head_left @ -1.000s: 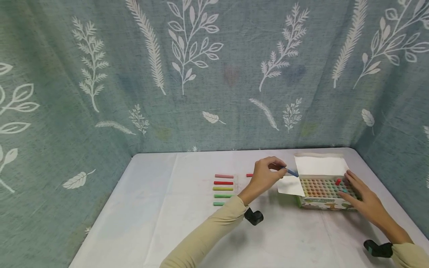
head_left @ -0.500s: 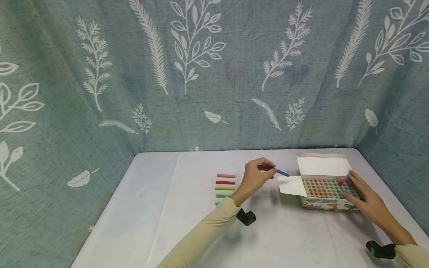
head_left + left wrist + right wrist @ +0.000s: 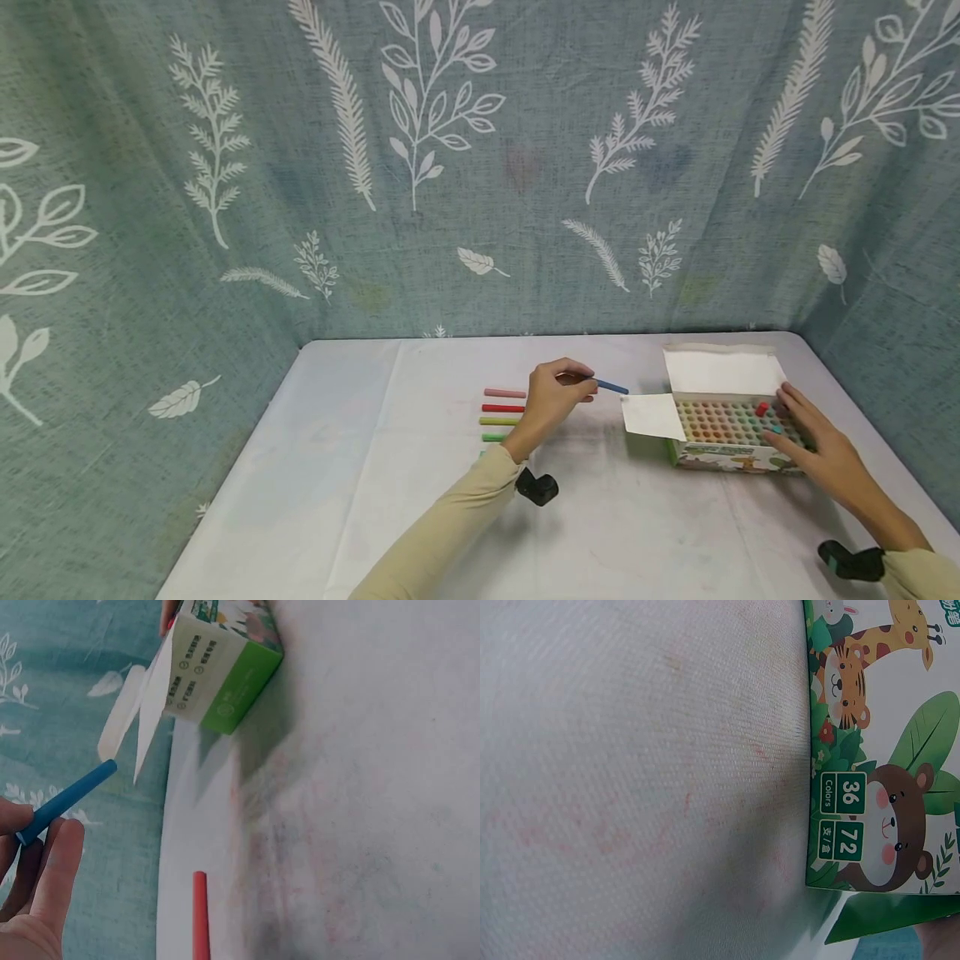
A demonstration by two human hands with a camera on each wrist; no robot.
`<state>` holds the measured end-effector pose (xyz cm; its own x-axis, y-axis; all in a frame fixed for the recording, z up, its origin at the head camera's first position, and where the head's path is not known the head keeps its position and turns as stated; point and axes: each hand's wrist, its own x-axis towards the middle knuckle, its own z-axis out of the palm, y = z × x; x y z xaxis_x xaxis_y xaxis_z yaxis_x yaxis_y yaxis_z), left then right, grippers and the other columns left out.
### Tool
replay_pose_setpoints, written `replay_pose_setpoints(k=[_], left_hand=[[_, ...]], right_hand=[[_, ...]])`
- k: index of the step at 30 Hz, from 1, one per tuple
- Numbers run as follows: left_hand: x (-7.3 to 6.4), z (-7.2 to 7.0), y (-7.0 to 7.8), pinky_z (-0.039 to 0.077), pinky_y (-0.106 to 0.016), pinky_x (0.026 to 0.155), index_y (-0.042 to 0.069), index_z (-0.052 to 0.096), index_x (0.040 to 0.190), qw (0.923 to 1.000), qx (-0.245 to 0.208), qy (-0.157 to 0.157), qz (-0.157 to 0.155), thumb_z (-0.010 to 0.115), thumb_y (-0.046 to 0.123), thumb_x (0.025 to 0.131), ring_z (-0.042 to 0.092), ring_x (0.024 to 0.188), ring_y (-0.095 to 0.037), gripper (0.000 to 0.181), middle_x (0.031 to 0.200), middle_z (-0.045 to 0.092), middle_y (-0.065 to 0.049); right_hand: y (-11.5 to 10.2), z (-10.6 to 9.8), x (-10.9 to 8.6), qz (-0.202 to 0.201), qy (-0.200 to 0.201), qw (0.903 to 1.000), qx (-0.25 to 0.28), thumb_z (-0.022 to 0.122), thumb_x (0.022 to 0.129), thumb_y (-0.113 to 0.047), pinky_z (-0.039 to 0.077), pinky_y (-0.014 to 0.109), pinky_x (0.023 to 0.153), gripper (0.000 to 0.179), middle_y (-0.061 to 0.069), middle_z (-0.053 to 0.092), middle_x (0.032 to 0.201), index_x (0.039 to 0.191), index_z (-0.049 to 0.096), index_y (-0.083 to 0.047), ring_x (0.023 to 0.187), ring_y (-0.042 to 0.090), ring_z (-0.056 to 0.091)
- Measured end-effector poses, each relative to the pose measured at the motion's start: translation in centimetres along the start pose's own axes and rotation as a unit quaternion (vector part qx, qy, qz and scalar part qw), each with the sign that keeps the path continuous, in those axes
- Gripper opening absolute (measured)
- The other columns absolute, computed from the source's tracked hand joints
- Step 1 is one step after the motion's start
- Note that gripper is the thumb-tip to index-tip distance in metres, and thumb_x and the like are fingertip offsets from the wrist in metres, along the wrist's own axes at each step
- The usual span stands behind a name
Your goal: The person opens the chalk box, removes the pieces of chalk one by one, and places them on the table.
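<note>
In the head view my left hand (image 3: 551, 404) pinches a blue chalk stick (image 3: 612, 387) between thumb and fingers, above the white table. The left wrist view shows the same blue chalk (image 3: 71, 799) tilted, its far end free. My right hand (image 3: 828, 458) rests against the right end of the chalk box (image 3: 738, 458), with its lid up. A red chalk (image 3: 762, 409) and a teal one (image 3: 777, 429) stick up among the holes. Pink chalk (image 3: 504, 392), red chalk (image 3: 502, 408), yellow-green chalk (image 3: 498, 422) and green chalk (image 3: 495, 437) lie in a column, partly behind my left hand.
A white side flap (image 3: 654, 416) juts left from the box, and the raised lid (image 3: 723, 369) stands behind it. Another red chalk (image 3: 200, 915) lies on the table in the left wrist view. A patterned curtain (image 3: 480, 167) hangs behind the table.
My left hand has moved left with the blue chalk, away from the box and towards the column of chalks. My right hand has stayed at the box.
</note>
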<state>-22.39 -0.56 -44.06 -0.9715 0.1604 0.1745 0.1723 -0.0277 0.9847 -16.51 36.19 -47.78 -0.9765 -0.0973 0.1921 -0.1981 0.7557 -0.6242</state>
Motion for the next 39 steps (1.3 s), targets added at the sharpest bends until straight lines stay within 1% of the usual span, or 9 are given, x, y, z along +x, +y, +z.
replay_pose_setpoints(k=[7,11,15,20,24,29,31,36,39], left_hand=[[0.0,-0.8,-0.6,0.056,-0.037,0.071,-0.002,0.07,0.093,0.9991,-0.028,0.014,-0.027,0.069,-0.002,0.082,0.065,0.087,-0.043,0.011,0.087,0.067,-0.014],[0.1,-1.4,-0.9,0.056,-0.04,0.073,-0.004,0.069,0.094,0.9984,-0.031,0.024,-0.039,0.068,-0.004,0.081,0.067,0.082,-0.038,0.013,0.091,0.067,-0.017],[0.3,-2.0,-1.3,0.056,-0.039,0.073,-0.002,0.07,0.094,0.9972,-0.031,0.034,-0.058,0.069,-0.004,0.081,0.069,0.08,-0.033,0.014,0.091,0.066,-0.015],[0.3,-2.4,-1.8,0.056,-0.037,0.071,-0.003,0.07,0.094,0.996,-0.043,0.036,-0.07,0.069,-0.003,0.081,0.064,0.089,-0.043,0.012,0.09,0.066,-0.013],[0.4,-2.5,-2.1,0.056,-0.036,0.07,-0.005,0.07,0.093,0.9959,-0.045,0.036,-0.07,0.068,-0.006,0.081,0.063,0.091,-0.046,0.012,0.089,0.066,-0.015],[0.4,-2.5,-2.5,0.056,-0.038,0.071,-0.005,0.07,0.093,0.9955,-0.03,0.037,-0.082,0.069,-0.006,0.081,0.065,0.088,-0.042,0.013,0.089,0.066,-0.015],[0.3,-2.6,-2.7,0.056,-0.04,0.072,-0.004,0.07,0.093,0.9952,-0.016,0.039,-0.088,0.069,-0.005,0.081,0.067,0.083,-0.038,0.013,0.088,0.066,-0.014],[0.3,-2.7,-3.3,0.056,-0.041,0.073,-0.003,0.071,0.093,0.9923,0.04,0.039,-0.11,0.069,-0.002,0.081,0.07,0.073,-0.027,0.013,0.085,0.067,-0.009],[0.3,-2.7,-3.8,0.056,-0.039,0.073,-0.002,0.072,0.093,0.9899,0.063,0.033,-0.123,0.07,-0.002,0.081,0.07,0.077,-0.028,0.013,0.086,0.066,-0.007]], right_hand=[[0.3,0.0,0.1,-0.004,-0.003,1.0,0.003,0.057,0.095,-0.032,0.01,0.075,0.094,0.077,0.017,0.004,0.157,0.152,0.011,-0.009,0.138,0.048,0.005],[0.3,-0.1,0.2,-0.003,-0.003,1.0,0.003,0.057,0.095,-0.032,0.01,0.075,0.094,0.077,0.017,0.004,0.157,0.153,0.01,-0.009,0.138,0.048,0.004],[0.2,-0.1,0.2,-0.003,-0.006,1.0,0.002,0.057,0.095,-0.032,0.011,0.075,0.093,0.078,0.017,0.004,0.157,0.153,0.01,-0.01,0.138,0.048,0.004],[0.1,-0.1,0.2,-0.002,-0.004,1.0,0.001,0.057,0.095,-0.032,0.012,0.075,0.093,0.077,0.016,0.004,0.157,0.152,0.011,-0.009,0.138,0.048,0.005],[0.1,0.0,0.1,-0.003,-0.001,1.0,-0.001,0.057,0.095,-0.032,0.012,0.075,0.092,0.077,0.016,0.004,0.157,0.152,0.012,-0.007,0.138,0.049,0.005],[0.2,0.0,0.1,-0.007,0.002,1.0,-0.001,0.056,0.095,-0.031,0.011,0.075,0.094,0.077,0.016,0.004,0.157,0.152,0.012,-0.007,0.138,0.049,0.005],[0.2,-0.1,0.2,-0.009,0.002,1.0,0.001,0.057,0.095,-0.031,0.01,0.075,0.094,0.077,0.016,0.004,0.157,0.152,0.012,-0.008,0.139,0.048,0.005],[0.3,-0.1,0.2,-0.011,0.002,0.9999,0.005,0.057,0.095,-0.03,0.01,0.075,0.094,0.077,0.017,0.005,0.157,0.152,0.012,-0.009,0.139,0.047,0.004],[0.4,-0.1,0.1,-0.01,0.0,0.9999,0.009,0.058,0.095,-0.03,0.01,0.075,0.093,0.077,0.015,0.004,0.157,0.153,0.011,-0.011,0.139,0.046,0.004]])
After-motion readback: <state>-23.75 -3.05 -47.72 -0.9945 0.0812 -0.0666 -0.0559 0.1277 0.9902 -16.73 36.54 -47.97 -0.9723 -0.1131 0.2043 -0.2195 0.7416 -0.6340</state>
